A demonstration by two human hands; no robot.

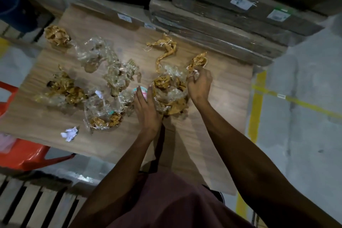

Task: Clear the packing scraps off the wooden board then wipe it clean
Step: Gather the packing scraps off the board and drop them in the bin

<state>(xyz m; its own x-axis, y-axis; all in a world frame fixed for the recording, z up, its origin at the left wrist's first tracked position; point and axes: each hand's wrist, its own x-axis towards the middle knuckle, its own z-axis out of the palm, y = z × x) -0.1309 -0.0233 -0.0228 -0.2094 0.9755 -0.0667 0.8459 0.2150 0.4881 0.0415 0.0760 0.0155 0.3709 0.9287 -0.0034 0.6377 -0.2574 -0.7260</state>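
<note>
Lying across the middle of the view, the pale, wood-grain rectangular board [212, 135] carries scattered packing scraps. Nearest the person is a heap of crumpled brown tape and clear plastic film [171, 94], bunched between both hands. The left hand [146, 109] lies flat with fingers extended against the heap's left side, partly covering a small round pink and teal object [141, 90] too hidden to identify. The right hand [199, 84] is curled shut on a crumpled wad of brown tape [198, 61] at the heap's far right edge; the fingertips are buried in the scrap.

Further out lie a twisted strip of brown tape [164, 50], a tangle of clear crinkled film [96, 52], a second film clump [120, 74], a ball of brown tape [56, 35] at the far left corner, a brown tape and film pile [64, 89], another film bundle with brown wads [105, 114], and a small crumpled white paper [70, 133].

Behind the board stand stacked film-wrapped flat cartons [231, 29] with white labels, unreadable. An orange-red plastic chair [22, 155] is cut off at the left edge. Yellow floor lines [256, 109] cross grey concrete on the right.
</note>
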